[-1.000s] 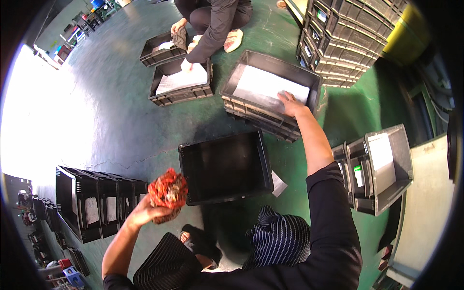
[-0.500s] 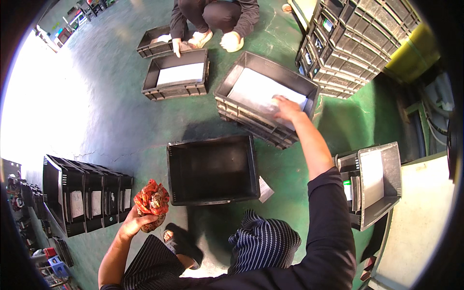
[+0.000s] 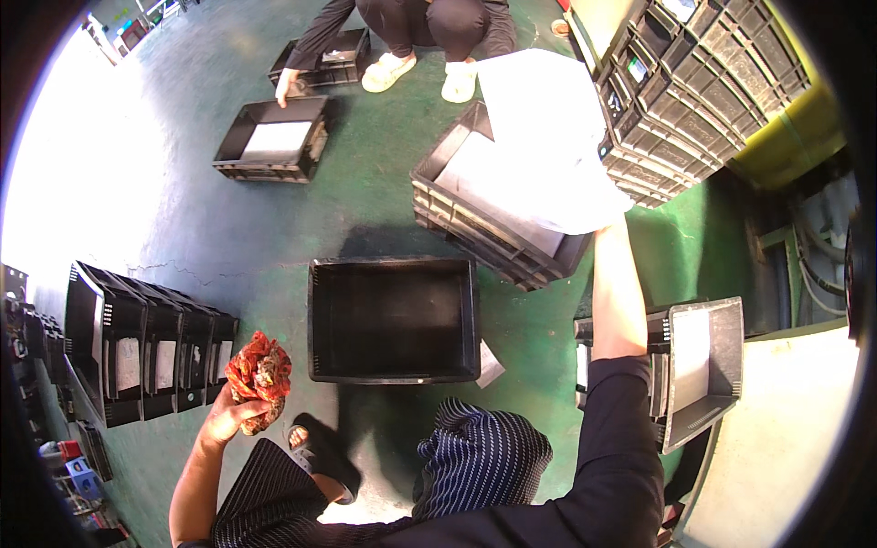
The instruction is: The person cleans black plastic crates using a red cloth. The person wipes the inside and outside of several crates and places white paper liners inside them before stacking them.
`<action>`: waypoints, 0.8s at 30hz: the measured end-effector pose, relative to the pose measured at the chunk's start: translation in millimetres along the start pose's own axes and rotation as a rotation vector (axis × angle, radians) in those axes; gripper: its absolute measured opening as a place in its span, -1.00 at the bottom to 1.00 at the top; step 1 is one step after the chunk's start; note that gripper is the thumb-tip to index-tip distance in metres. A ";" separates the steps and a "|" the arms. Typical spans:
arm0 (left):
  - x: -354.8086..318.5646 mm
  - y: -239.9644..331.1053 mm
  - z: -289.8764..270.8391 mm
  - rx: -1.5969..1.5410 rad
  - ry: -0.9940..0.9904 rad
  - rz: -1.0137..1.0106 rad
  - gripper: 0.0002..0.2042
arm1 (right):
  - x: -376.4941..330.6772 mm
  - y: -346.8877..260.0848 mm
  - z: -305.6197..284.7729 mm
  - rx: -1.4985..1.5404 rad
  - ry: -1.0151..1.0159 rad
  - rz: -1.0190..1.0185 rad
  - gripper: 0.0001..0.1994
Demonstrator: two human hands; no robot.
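Observation:
My left hand (image 3: 230, 416) is closed round a crumpled red-and-brown patterned rag (image 3: 260, 376), held above the floor at lower left. At the upper right, my right hand (image 3: 614, 228) grips the near edge of a bright white sheet (image 3: 548, 128); glare and the sheet hide most of its fingers. The sheet is raised over a black crate (image 3: 448, 205), where another pale sheet (image 3: 475, 178) lies inside. In front of my knees stands a black crate (image 3: 393, 373) with a bare inside.
Crates on their sides form a row (image 3: 151, 352) at left. A tall crate stack (image 3: 703, 100) rises at upper right, with more crates (image 3: 703, 365) at right. A co-worker crouches ahead, one hand (image 3: 288, 84) at a crate (image 3: 269, 169). A paper slip (image 3: 490, 363) lies nearby.
My right hand has lifted a white sheet up from the angled crate. The co-worker's near crate has shifted left, with their hand at it. My left hand still holds the rag.

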State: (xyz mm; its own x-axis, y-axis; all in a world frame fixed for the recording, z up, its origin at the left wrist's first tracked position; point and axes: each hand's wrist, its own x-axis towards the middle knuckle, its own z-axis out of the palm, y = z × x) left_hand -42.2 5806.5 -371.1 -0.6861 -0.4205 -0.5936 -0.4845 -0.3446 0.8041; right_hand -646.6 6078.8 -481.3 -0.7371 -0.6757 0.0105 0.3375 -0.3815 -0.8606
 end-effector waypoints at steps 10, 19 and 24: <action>5.6 -5.7 -16.1 0.005 -0.052 0.053 -0.36 | -135.5 201.4 136.9 0.149 -0.383 0.834 -0.71; -25.5 -23.7 -55.2 -0.034 0.111 0.057 -0.34 | -118.6 129.0 200.5 -1.608 -0.091 -0.292 -0.84; -20.2 -27.0 -57.0 -0.088 0.131 0.060 -0.32 | -187.4 211.1 240.5 -1.341 -0.669 -0.296 -0.67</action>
State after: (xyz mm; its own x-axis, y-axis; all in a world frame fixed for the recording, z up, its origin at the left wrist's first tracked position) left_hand 15.7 5776.5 -382.7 -0.6331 -0.5463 -0.5484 -0.3911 -0.3856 0.8357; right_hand -296.4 5973.2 -542.5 -0.1650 -0.9726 0.1635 -0.8030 0.0363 -0.5948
